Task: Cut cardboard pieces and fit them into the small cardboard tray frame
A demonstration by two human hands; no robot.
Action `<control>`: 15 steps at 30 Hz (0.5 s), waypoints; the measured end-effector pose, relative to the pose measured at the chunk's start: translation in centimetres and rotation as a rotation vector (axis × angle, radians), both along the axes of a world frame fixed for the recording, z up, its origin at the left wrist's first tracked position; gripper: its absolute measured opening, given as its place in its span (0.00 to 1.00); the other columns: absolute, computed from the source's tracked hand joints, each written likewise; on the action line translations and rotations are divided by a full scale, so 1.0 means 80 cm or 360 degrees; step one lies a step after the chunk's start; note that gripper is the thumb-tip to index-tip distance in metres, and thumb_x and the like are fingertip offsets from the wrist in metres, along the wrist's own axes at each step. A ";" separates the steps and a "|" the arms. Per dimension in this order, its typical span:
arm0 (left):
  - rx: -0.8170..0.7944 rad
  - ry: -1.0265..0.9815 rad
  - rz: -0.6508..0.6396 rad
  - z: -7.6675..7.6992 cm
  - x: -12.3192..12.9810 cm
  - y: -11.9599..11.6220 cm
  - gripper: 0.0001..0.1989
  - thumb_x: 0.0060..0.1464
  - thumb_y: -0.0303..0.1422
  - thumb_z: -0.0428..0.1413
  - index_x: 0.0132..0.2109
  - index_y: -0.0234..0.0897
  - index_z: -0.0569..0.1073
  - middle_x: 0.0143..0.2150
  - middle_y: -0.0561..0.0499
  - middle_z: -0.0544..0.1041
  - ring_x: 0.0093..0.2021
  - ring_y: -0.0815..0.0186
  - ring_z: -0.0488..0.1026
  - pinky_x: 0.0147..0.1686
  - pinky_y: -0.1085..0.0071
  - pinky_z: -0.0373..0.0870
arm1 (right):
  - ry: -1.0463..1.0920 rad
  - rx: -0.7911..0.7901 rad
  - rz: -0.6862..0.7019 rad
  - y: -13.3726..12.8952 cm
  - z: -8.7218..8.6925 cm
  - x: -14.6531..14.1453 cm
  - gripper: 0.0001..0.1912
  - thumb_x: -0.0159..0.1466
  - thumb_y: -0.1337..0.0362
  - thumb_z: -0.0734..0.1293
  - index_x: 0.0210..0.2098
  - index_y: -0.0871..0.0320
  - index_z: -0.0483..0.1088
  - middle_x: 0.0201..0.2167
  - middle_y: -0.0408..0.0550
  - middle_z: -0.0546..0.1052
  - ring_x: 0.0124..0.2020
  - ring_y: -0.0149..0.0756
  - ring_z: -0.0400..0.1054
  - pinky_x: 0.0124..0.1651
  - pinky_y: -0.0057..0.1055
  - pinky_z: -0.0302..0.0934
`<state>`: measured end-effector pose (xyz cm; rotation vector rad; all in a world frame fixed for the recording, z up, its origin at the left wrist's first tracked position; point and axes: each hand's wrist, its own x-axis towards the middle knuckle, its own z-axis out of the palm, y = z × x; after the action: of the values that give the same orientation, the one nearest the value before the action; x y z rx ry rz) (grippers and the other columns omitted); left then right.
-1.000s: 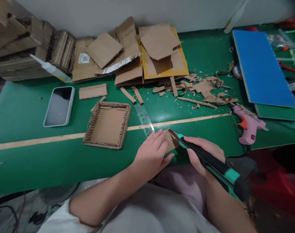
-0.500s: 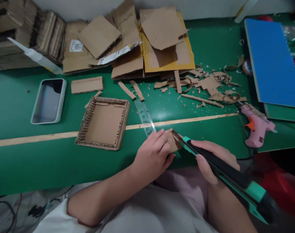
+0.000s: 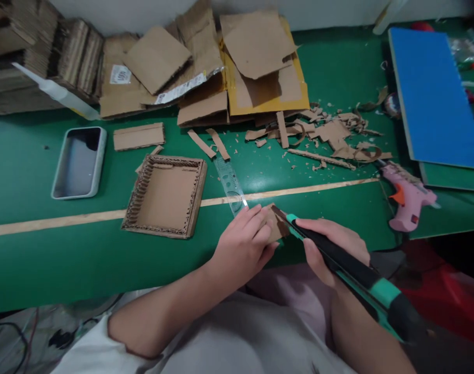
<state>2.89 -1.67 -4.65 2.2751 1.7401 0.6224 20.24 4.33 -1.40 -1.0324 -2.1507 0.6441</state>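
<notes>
My left hand (image 3: 246, 239) grips a small cardboard piece (image 3: 276, 227) near the table's front edge, thumb below and fingers on top. My right hand (image 3: 334, 249) is closed round a black and teal utility knife (image 3: 351, 267), whose blade touches the upper right edge of that piece. A clear plastic ruler (image 3: 229, 182) lies just beyond my left fingers. To the left rests a square cardboard tray (image 3: 168, 196) with layered corrugated walls.
A phone (image 3: 80, 162) lies at the left. Behind are cardboard sheets (image 3: 157, 57) and a white-nozzled bottle (image 3: 59, 93). Cardboard scraps (image 3: 334, 135), a pink glue gun (image 3: 408, 200) and a blue board (image 3: 439, 96) occupy the right.
The knife and my right hand have shifted slightly left, and the knife's rear end sits a little further left. Both hands keep their holds. The whole view has shifted slightly.
</notes>
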 end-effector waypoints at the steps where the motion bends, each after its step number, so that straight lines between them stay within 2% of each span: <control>1: -0.0025 0.0007 -0.0008 0.002 -0.001 0.000 0.16 0.57 0.35 0.51 0.49 0.31 0.69 0.55 0.40 0.69 0.58 0.55 0.63 0.59 0.54 0.60 | 0.0037 0.0024 -0.0025 0.000 -0.002 0.000 0.12 0.57 0.66 0.64 0.41 0.53 0.71 0.33 0.44 0.78 0.32 0.34 0.73 0.34 0.31 0.69; 5: -0.0100 0.0066 -0.0115 0.008 -0.014 0.000 0.17 0.58 0.37 0.52 0.51 0.32 0.68 0.57 0.38 0.67 0.59 0.55 0.63 0.59 0.53 0.59 | 0.0102 -0.0004 -0.0004 0.005 -0.006 0.005 0.11 0.56 0.67 0.64 0.40 0.54 0.71 0.33 0.45 0.79 0.31 0.34 0.74 0.34 0.30 0.69; 10: -0.0082 0.0211 -0.0162 0.008 -0.043 0.006 0.20 0.56 0.40 0.53 0.51 0.30 0.69 0.55 0.36 0.69 0.59 0.49 0.62 0.57 0.46 0.58 | 0.0158 0.0118 0.0074 0.009 -0.010 0.009 0.13 0.55 0.69 0.65 0.40 0.54 0.71 0.34 0.46 0.79 0.31 0.34 0.74 0.34 0.28 0.70; 12: -0.0065 0.0192 -0.0158 0.022 -0.048 0.012 0.19 0.57 0.39 0.52 0.50 0.31 0.69 0.54 0.36 0.69 0.61 0.50 0.60 0.58 0.46 0.57 | 0.0143 0.0117 0.0051 0.009 -0.010 0.010 0.13 0.55 0.68 0.65 0.41 0.54 0.71 0.34 0.46 0.79 0.32 0.34 0.75 0.35 0.28 0.70; 15: 0.0032 0.0010 -0.0280 0.070 -0.044 0.012 0.13 0.59 0.37 0.49 0.45 0.35 0.72 0.52 0.43 0.72 0.60 0.56 0.62 0.59 0.53 0.60 | 0.0073 0.0058 0.0036 0.008 -0.008 0.010 0.12 0.56 0.68 0.65 0.41 0.54 0.71 0.35 0.45 0.79 0.32 0.34 0.74 0.36 0.29 0.69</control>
<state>-0.64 -0.72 0.94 2.4124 1.5209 0.5999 21.03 4.96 -2.04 -0.9662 -2.1296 0.6306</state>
